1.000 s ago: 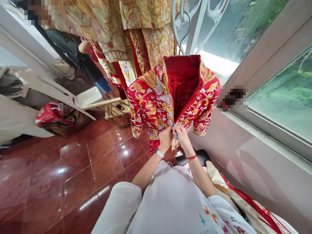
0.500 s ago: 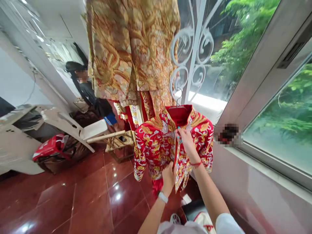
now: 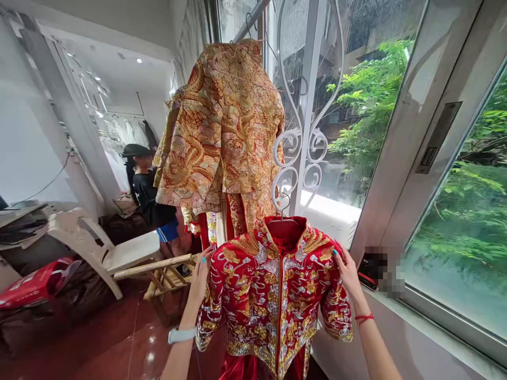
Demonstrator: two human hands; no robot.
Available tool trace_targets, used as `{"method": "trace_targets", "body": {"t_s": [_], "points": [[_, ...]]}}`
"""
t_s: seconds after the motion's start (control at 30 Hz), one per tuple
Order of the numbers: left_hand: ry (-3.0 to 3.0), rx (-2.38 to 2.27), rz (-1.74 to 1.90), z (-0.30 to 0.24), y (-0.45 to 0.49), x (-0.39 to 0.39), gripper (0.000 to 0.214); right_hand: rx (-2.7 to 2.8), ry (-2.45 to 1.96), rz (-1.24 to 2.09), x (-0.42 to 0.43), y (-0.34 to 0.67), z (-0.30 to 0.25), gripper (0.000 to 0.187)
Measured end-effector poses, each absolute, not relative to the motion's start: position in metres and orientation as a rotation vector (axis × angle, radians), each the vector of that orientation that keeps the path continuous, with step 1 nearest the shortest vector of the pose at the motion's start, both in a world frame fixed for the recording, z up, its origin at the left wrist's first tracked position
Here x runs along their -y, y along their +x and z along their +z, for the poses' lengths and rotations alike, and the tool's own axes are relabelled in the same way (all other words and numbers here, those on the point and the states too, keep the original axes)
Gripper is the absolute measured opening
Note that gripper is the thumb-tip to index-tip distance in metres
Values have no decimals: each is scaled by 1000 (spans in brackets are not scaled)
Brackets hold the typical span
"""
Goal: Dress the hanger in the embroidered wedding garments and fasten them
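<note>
A red jacket (image 3: 253, 295), thick with gold and silver embroidery, hangs on a hanger (image 3: 283, 208) hooked on the white scrolled ironwork. Its front edges now meet along a straight centre line. My left hand (image 3: 200, 277), with a pale watch at the wrist, grips the jacket's left shoulder edge; part of the fingers is hidden by the cloth. At the opposite shoulder, my right hand (image 3: 346, 268) holds the fabric between thumb and fingers, a red cord round its wrist. Red cloth (image 3: 240, 367) shows below the jacket hem.
Gold embroidered garments (image 3: 237, 121) hang behind the jacket from a rail. A bamboo stand (image 3: 158, 269) and white chair (image 3: 130, 250) stand to the left, near a red bag (image 3: 39, 282). Beyond them is a person (image 3: 152, 195) in dark clothes. A window (image 3: 356, 132) lies right.
Both hands have moved from the jacket's front opening out to its shoulders. The front edges have come together. My view has tilted up, showing more of the gold garments and rail.
</note>
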State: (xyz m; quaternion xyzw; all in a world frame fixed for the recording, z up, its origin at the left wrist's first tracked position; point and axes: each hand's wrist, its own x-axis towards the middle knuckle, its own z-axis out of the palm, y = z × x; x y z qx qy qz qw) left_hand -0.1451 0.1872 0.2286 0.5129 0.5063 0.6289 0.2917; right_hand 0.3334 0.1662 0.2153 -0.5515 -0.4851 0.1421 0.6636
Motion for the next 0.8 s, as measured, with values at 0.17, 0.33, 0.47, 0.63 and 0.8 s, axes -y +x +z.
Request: {"method": "trace_targets", "body": {"t_s": [0.17,0.33,0.47,0.63,0.8], "points": [[1459,-1334,1522,256,-142,-206,55,1033,-1219,288,-187,335,219,50],[1727,-1465,2032,272,-128,-185,39,954,-1152,334,-199,344,246,46],[1692,-1830,2320,238,-105,-152,29,1042,-1125,321,-204,348,248,43],[1709,-2034,2155,210,-81,-133,43,1220,-1223,291,-196,333,247,44],[1559,-1854,2545,210,-48,-85,32,930,-1346,-95,-132,262,247,26]]}}
